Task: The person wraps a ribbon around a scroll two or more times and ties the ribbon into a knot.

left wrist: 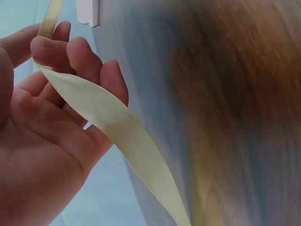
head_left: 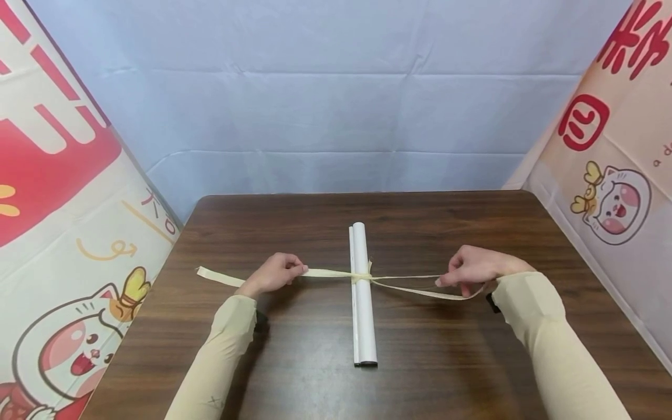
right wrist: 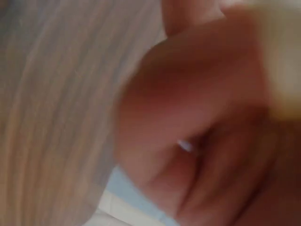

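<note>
A white tube-shaped roll (head_left: pixel 366 326) with a dark near end lies lengthwise on the brown wooden table (head_left: pixel 310 338). Around its middle passes a pale yellow ribbon (head_left: pixel 328 273), crossed or knotted there; which of the two I cannot tell. To the left of the roll, my left hand (head_left: pixel 275 273) pinches one stretch of ribbon, whose tail runs on leftward. In the left wrist view the ribbon (left wrist: pixel 127 132) trails twisted below the fingers. On the other side my right hand (head_left: pixel 479 267) pinches a ribbon strand, and a second strand loops beneath it. The right wrist view is blurred.
A pale blue cloth backdrop (head_left: pixel 325 116) hangs behind the table's far edge. Printed cloth panels with cartoon figures stand at the left (head_left: pixel 58 256) and the right (head_left: pixel 604 151).
</note>
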The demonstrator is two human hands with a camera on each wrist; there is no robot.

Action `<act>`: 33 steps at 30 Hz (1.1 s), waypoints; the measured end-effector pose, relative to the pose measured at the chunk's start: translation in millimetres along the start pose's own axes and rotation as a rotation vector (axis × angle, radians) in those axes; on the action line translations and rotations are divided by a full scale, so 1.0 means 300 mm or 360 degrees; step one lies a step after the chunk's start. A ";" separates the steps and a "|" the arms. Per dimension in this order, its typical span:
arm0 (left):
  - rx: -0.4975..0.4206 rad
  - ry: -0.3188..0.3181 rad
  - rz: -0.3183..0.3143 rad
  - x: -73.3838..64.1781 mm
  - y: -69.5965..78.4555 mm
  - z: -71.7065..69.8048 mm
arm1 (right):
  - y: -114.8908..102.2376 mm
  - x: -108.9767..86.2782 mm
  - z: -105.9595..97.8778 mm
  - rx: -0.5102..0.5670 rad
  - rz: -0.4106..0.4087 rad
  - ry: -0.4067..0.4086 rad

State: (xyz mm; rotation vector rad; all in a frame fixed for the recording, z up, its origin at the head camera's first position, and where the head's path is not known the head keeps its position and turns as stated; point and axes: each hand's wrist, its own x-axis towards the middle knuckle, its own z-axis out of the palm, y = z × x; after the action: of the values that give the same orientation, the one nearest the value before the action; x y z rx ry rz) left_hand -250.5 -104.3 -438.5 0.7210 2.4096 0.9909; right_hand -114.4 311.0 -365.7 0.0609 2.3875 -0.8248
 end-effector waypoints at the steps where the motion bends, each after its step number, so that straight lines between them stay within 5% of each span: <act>1: -0.0003 0.0004 -0.0002 -0.002 0.000 -0.003 | -0.001 -0.007 -0.007 0.0004 0.0011 -0.0014; 8: -0.0005 0.0013 -0.0016 -0.021 -0.010 -0.021 | 0.012 -0.036 -0.044 -0.0041 -0.0114 0.0050; 15: -0.0012 0.0039 -0.0023 -0.027 -0.034 -0.032 | 0.031 -0.051 -0.060 -0.0004 -0.0063 0.0055; 22: -0.0044 0.0053 -0.0038 -0.036 -0.042 -0.036 | 0.043 -0.068 -0.071 0.0069 -0.0281 0.0204; 33: -0.0028 0.0035 -0.0052 -0.052 -0.059 -0.055 | 0.060 -0.090 -0.102 -0.0121 -0.0212 0.0272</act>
State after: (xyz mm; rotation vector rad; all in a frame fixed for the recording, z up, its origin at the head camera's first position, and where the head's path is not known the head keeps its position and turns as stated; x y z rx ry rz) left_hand -253.0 -132.8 -437.9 0.6660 2.4203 1.0111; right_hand -104.5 347.0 -341.4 -0.0615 2.6044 -0.8175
